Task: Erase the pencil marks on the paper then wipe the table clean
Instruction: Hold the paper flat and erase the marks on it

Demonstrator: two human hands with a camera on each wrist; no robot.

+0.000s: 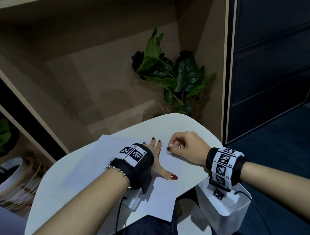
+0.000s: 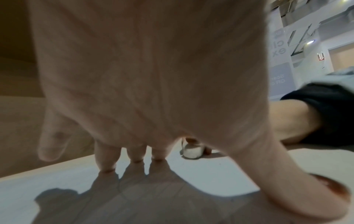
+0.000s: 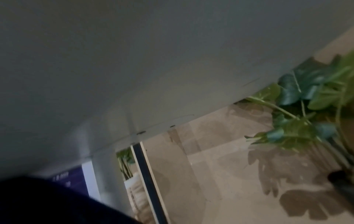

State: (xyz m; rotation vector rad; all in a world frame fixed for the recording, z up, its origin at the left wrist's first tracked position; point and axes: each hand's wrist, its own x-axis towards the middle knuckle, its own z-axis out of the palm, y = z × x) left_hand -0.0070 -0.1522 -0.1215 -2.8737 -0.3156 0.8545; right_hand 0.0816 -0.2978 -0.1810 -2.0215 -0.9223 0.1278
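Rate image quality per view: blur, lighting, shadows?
Head view: dim room, sharp enough; left hand flat on the paper, right hand pinching the eraser. Left wrist view: palm fills the frame, soft; hard finger shadows on the paper. Right wrist view: motion-blurred and dark, no fingers visible, only the plant.

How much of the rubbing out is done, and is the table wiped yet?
No pencil marks show on the paper, though faint ones could be missed. The left hand presses flat on the sheet, holding it down, while the right hand pinches a small white eraser against it, so rubbing looks under way. Wiping the table is still to do; no cloth is in sight.
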